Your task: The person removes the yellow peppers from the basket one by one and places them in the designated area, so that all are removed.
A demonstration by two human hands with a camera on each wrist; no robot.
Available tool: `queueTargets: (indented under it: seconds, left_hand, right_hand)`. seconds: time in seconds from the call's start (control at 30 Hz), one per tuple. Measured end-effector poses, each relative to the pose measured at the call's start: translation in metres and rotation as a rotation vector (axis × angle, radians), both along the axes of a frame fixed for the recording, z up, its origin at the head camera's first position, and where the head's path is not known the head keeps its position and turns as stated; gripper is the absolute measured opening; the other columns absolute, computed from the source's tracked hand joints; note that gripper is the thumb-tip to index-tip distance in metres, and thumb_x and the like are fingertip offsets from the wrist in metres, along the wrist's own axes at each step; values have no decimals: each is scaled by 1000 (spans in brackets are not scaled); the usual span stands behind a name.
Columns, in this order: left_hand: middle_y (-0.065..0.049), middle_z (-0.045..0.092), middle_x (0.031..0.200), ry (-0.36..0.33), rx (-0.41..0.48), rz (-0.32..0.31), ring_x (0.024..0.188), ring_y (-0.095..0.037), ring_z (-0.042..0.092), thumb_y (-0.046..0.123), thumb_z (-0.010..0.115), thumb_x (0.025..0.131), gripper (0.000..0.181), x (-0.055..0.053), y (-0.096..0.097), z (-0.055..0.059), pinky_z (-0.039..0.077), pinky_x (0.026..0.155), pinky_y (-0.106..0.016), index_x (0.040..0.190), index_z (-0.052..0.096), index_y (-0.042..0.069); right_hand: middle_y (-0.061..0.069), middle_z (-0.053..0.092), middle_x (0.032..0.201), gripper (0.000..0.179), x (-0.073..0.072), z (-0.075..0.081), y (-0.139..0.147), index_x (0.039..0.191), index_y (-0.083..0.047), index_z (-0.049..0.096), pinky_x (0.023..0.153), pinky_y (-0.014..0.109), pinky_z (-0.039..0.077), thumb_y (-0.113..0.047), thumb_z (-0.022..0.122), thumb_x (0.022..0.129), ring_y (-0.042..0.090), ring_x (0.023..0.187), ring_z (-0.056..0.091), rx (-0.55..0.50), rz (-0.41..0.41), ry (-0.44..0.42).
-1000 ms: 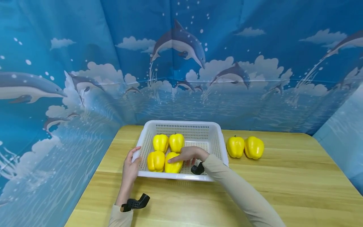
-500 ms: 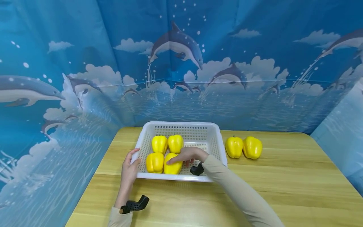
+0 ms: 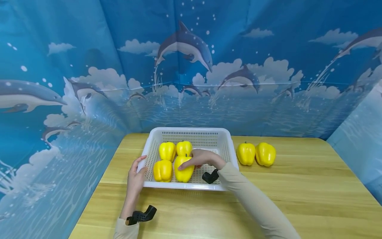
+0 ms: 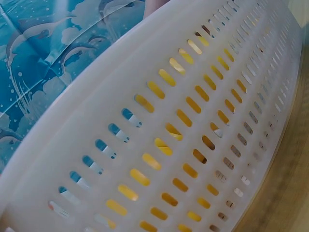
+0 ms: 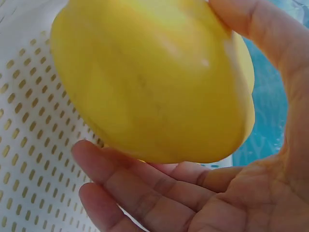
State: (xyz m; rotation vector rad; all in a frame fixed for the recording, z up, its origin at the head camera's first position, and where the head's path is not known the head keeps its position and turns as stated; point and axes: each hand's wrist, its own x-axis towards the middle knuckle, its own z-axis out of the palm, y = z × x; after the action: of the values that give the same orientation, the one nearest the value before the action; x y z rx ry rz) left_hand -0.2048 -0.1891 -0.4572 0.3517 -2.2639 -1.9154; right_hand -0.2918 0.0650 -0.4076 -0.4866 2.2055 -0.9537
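Note:
A white perforated plastic basket (image 3: 191,187) stands on the table with several yellow bell peppers in it. My right hand (image 3: 206,157) grips the front right bell pepper (image 3: 183,172) inside it, thumb across the near side and fingers beneath, as the right wrist view shows. That pepper's stem points away from me. To its left lies another bell pepper (image 3: 162,171), with two more, a left one (image 3: 167,151) and a right one (image 3: 183,148), behind. My left hand (image 3: 136,177) holds the basket's left rim; the left wrist view shows mostly the slotted wall (image 4: 159,130).
Two more yellow bell peppers, one (image 3: 246,153) beside the other (image 3: 265,154), stand on the wooden table (image 3: 298,186) right of the basket. A blue dolphin-print curtain (image 3: 191,109) hangs behind and along the sides.
My right hand has raised and turned the front right bell pepper slightly, so its stem now shows and it overlaps the pepper behind. My left hand stays at the rim.

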Motion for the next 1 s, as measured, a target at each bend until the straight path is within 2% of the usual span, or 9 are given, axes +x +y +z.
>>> queueTargets:
  seconds: [0.2, 0.33, 0.47, 0.63, 0.83, 1.0]
  left_hand:
    - [-13, 38, 145, -11, -8, 0, 123, -32, 43, 5, 42, 96, 42, -1, -1, 0, 33, 102, -51, 135, 47, 17]
    - [-12, 38, 145, -19, -12, -4, 123, -32, 43, 6, 41, 96, 42, -2, -1, 0, 33, 102, -50, 136, 46, 18]
    - [-12, 37, 145, -21, -13, -2, 124, -32, 43, 6, 41, 96, 42, -2, -1, 0, 33, 102, -50, 136, 46, 18]
    - [-12, 39, 144, -16, -7, -2, 123, -31, 43, 5, 41, 96, 42, -1, -2, 0, 32, 102, -50, 136, 47, 18]
    - [-12, 38, 145, -17, -9, -3, 124, -31, 42, 5, 41, 96, 42, 0, -2, -1, 31, 103, -50, 136, 47, 18]
    - [-11, 37, 146, -15, -6, -5, 125, -30, 41, 6, 42, 97, 42, -1, -1, -2, 30, 104, -49, 136, 47, 19]
  right_hand:
    - [1, 55, 76, 45, 1, 5, 4, 94, -9, 61, 55, 31, 37, -41, 80, 70, 13, 57, 40, -99, -22, 54]
    - [4, 60, 89, 51, 3, 7, 5, 103, -5, 56, 69, 35, 46, -34, 82, 70, 15, 73, 52, -156, -50, 60]
    - [6, 61, 99, 63, 7, 11, 6, 116, -2, 51, 81, 39, 47, -32, 81, 70, 20, 88, 57, -197, -93, 64]
    - [7, 58, 104, 71, 10, 14, 8, 122, -2, 46, 81, 37, 47, -35, 81, 71, 21, 92, 56, -206, -162, 86]
    - [8, 58, 106, 75, 12, 11, 10, 129, -2, 44, 86, 45, 46, -35, 81, 72, 22, 93, 56, -253, -218, 53]
    - [11, 54, 109, 81, 17, 13, 12, 131, -2, 42, 83, 44, 47, -43, 79, 71, 24, 93, 55, -225, -287, 106]
